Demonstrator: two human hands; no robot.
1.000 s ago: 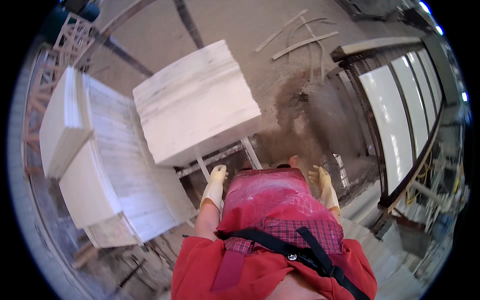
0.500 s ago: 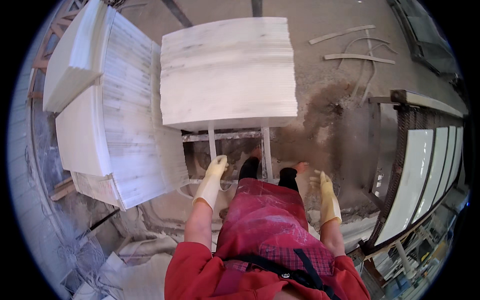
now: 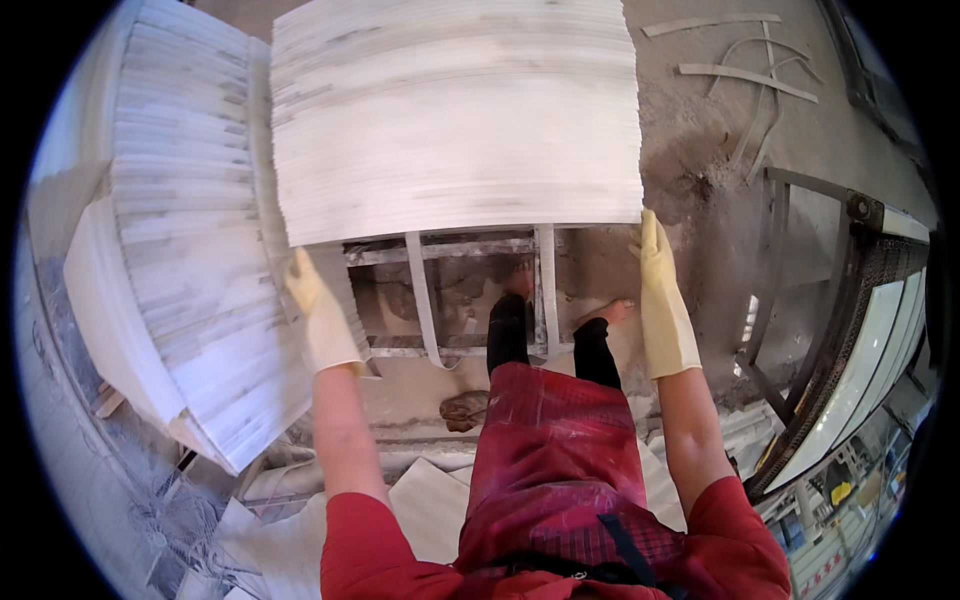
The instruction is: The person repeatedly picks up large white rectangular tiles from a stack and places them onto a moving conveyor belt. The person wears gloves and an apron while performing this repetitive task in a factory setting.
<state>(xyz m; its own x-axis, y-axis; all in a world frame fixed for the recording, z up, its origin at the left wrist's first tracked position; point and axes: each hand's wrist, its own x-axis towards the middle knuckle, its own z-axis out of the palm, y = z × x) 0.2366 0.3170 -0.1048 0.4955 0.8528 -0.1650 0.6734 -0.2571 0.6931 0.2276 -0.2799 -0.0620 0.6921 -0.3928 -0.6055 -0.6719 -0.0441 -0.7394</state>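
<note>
A big stack of thin white slabs (image 3: 455, 130), standing on edge side by side, fills the upper middle. My left hand (image 3: 308, 285), in a cream rubber glove, is at the near left corner of this stack, its fingers stretched out and slightly blurred. At the near right corner is my right hand (image 3: 658, 262), gloved the same way. Its fingers point up along the corner, with one finger or the thumb set apart. Neither hand visibly grips a slab. Two pale straps (image 3: 422, 295) hang from under the stack's near edge, over a metal frame (image 3: 440, 250).
Another long row of white slabs (image 3: 190, 200) stands close by my left arm. To the right is a dark metal rack (image 3: 850, 330) with glossy pale panels (image 3: 850, 380). Loose strips (image 3: 750, 82) lie on the floor at the far right. White sheets (image 3: 430, 510) lie near me.
I have moved closer to the middle stack, which now looks larger. Both hands have moved forward and apart, from low beside my apron to the stack's near corners.
</note>
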